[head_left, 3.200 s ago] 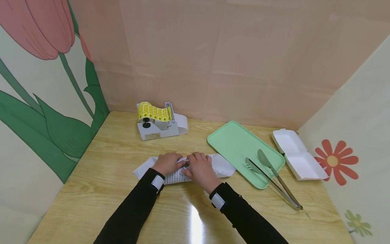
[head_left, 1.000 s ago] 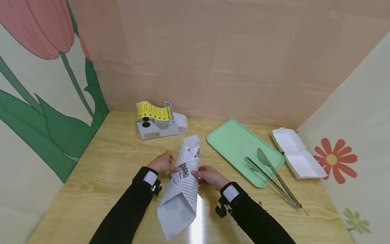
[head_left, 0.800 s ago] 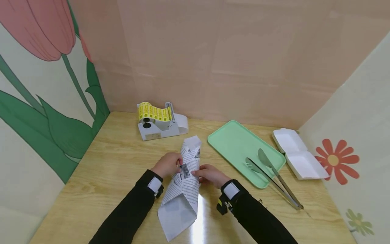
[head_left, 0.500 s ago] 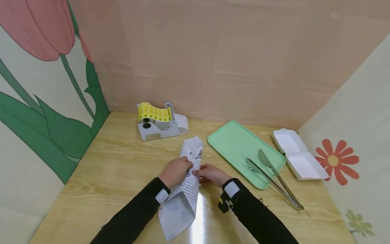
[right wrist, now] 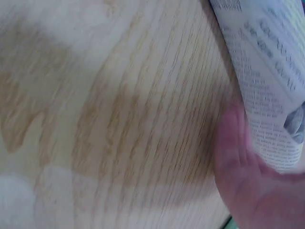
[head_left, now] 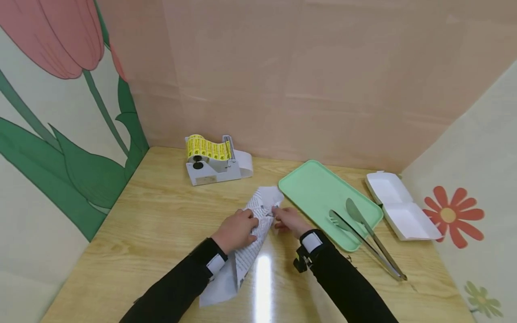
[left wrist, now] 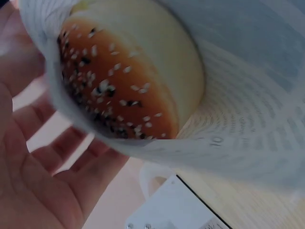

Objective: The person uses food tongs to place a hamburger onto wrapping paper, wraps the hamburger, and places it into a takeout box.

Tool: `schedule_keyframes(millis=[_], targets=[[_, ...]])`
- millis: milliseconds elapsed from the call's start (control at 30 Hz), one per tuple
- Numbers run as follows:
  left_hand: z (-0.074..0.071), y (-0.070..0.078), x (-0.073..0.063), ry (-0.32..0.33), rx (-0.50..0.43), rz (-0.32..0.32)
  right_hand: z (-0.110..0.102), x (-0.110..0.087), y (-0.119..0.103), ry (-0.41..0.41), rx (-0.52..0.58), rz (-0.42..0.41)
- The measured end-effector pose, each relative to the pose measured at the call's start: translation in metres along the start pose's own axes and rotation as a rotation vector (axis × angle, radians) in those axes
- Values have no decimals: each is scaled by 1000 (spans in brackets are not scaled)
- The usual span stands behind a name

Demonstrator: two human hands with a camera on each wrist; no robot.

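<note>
A newsprint-patterned sheet of wrapping paper (head_left: 251, 258) lies folded into a long bundle, slanting from near left to far right. Through its open end, the left wrist view shows a bun (left wrist: 128, 81) topped with black and white sesame seeds. My left hand (head_left: 236, 231) holds the bundle's left side around the middle, fingers over the paper. On the right side, farther up, my right hand (head_left: 288, 220) pinches the paper between thumb and fingers. The right wrist view has that right hand (right wrist: 252, 181) against the printed wrapping (right wrist: 267, 81). The bun is hidden in the head view.
A label dispenser (head_left: 214, 168) with a yellow roll stands at the back. On the right, metal tongs (head_left: 373, 246) lie partly across a green tray (head_left: 311, 188). An opened white clamshell box (head_left: 408, 215) sits beyond them, near the right wall.
The bundle turned from crosswise to lengthwise, then its near end swung left and its far end right. My left hand went over the paper; my right hand slid toward the far end.
</note>
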State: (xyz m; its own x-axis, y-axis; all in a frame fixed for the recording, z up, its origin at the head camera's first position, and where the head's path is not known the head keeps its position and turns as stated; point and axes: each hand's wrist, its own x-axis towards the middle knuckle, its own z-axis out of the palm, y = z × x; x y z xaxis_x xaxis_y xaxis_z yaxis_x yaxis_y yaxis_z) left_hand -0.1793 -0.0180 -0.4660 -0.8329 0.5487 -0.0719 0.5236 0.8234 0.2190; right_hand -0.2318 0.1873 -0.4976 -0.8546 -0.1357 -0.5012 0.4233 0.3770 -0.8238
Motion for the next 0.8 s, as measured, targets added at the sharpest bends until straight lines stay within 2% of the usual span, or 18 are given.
schedule_keyframes(millis=[100,333,400,633,800], targets=[[-5,-6,-2,-56,-56,22,-7,0,0,131,15,-14],[-11,-19,-12,-98,-167,65,-12,5,-1,249,24,18],[-12,-21,-14,-99,-172,76,-11,7,0,288,-19,0],[-9,-22,-15,-96,-131,115,-14,16,4,420,-288,0],[-9,-24,-16,-73,-121,134,-19,26,5,424,-326,-86]])
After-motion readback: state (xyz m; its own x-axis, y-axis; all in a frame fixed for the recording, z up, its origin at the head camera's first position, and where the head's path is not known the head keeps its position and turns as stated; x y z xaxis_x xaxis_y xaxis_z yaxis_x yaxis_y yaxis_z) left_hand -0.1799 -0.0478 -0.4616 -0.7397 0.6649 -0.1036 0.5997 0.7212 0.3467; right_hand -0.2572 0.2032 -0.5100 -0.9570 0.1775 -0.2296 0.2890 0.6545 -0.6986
